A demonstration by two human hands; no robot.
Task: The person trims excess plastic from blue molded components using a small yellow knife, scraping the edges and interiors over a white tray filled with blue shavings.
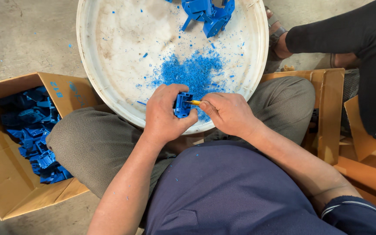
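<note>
My left hand point(164, 114) is closed around a small blue part point(182, 105), thumb low on its near side and fingers curled over the far and left edges, so only its right face shows. It sits just over the near rim of the white basin point(88, 56) that rests on my knees. My right hand point(228, 112) is pinched shut on a knife point(194, 102) with a yellow handle; only a short yellow stub shows, and its tip meets the right face of the part. I judge the part to be moulded plastic: light, stiff, thin-walled, with ribs and sharp corners that give the fingers purchase, so it should not slip much. It looks as if it could crack or flex if squeezed on an open wall, so the sound grip is across the solid outer edges, as the left hand has it, leaving the worked face bare. Blue shavings point(192, 69) lie heaped in the basin just beyond the hands, and more blue parts point(207, 13) sit at its far rim. A box point(5, 174) on the left holds a pile of similar pieces. Another person's arm point(344, 35) is far right.
</note>
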